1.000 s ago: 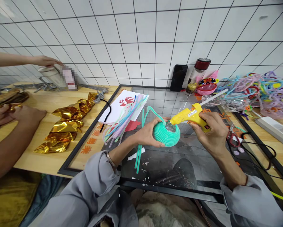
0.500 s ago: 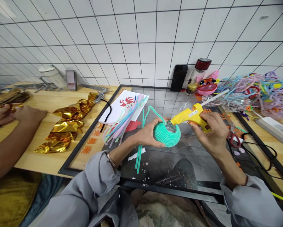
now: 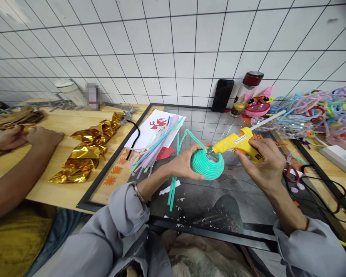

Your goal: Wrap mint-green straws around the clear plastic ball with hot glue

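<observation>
My left hand (image 3: 186,163) is wrapped round the side of a round bowl (image 3: 207,167) coiled in turquoise pipe cleaner, clear inside at its opening. From its rim a loose turquoise pipe cleaner (image 3: 193,135) rises, bends and runs down to the left. My right hand (image 3: 266,163) grips a yellow hot glue gun (image 3: 233,142) with a white glue stick (image 3: 269,119) out of its back. The gun's nozzle is at the bowl's upper rim; whether it touches cannot be seen. Turquoise pipe cleaners (image 3: 171,198) lie left of the bowl, under my left wrist.
Pastel pipe cleaners (image 3: 152,150) lie across white paper (image 3: 138,132). Behind stand a phone (image 3: 222,95) and a glass bottle (image 3: 243,94). Tangled pipe cleaners (image 3: 320,105), a power strip (image 3: 341,157) and red scissors (image 3: 292,173) are right. Left, another person's hands (image 3: 42,136) work near gold foil (image 3: 83,154).
The whole view has shifted slightly, so things sit a little farther right. My hands keep their holds, and the nozzle stays at the bowl's rim.
</observation>
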A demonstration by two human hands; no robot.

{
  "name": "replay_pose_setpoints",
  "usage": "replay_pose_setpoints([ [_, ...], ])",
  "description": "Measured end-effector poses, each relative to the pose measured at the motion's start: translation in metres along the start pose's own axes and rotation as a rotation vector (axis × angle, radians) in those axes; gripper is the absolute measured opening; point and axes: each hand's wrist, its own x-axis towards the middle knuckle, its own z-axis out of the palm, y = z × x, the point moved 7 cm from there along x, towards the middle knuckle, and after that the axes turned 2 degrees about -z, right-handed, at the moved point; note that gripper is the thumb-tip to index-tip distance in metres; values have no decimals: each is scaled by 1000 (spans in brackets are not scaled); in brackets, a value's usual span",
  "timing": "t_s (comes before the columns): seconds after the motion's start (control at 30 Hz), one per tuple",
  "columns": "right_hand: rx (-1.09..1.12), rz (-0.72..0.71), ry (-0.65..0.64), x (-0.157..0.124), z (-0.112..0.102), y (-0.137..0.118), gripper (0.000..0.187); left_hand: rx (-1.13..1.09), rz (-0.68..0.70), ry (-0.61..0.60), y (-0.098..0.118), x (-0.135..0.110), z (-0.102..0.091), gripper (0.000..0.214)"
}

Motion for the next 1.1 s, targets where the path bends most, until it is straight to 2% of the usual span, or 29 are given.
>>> replay_pose_setpoints([
  [0.57,-26,-12,-14,-1,1,-2,27,-16,8,8,-3,0,1,85],
  [0.83,37,18,-55,0,0,2,25,3,29,-2,2,-1,0,84],
  [1.1,29,32,-12,-1,0,3,23,-12,17,-2,-2,-2,1,85],
])
